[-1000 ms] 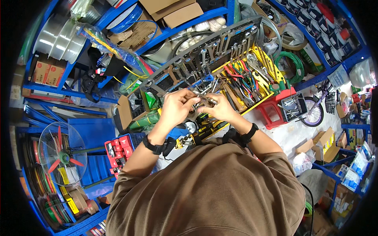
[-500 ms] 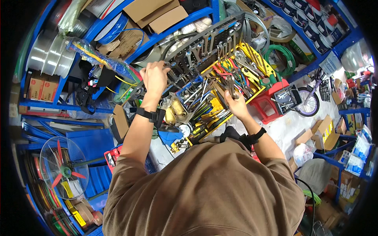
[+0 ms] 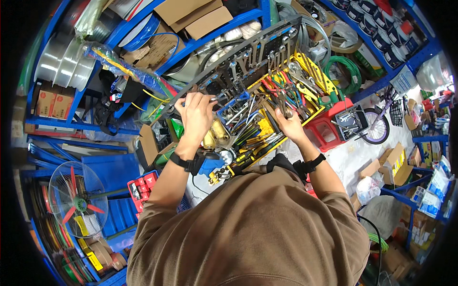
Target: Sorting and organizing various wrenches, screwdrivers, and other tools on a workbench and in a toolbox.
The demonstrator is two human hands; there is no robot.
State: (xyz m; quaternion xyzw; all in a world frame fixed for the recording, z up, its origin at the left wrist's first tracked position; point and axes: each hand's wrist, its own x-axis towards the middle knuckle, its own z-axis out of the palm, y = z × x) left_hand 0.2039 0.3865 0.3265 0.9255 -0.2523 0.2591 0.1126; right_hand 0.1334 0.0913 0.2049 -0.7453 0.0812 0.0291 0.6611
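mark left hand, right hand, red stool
left hand (image 3: 195, 112), head view, back of the hand
right hand (image 3: 290, 126), head view, back of the hand
red stool (image 3: 330, 131), head view, its top face

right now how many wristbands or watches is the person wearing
2: a black band on the left wrist below the left hand, and a black band on the right wrist below the right hand. None appear hidden.
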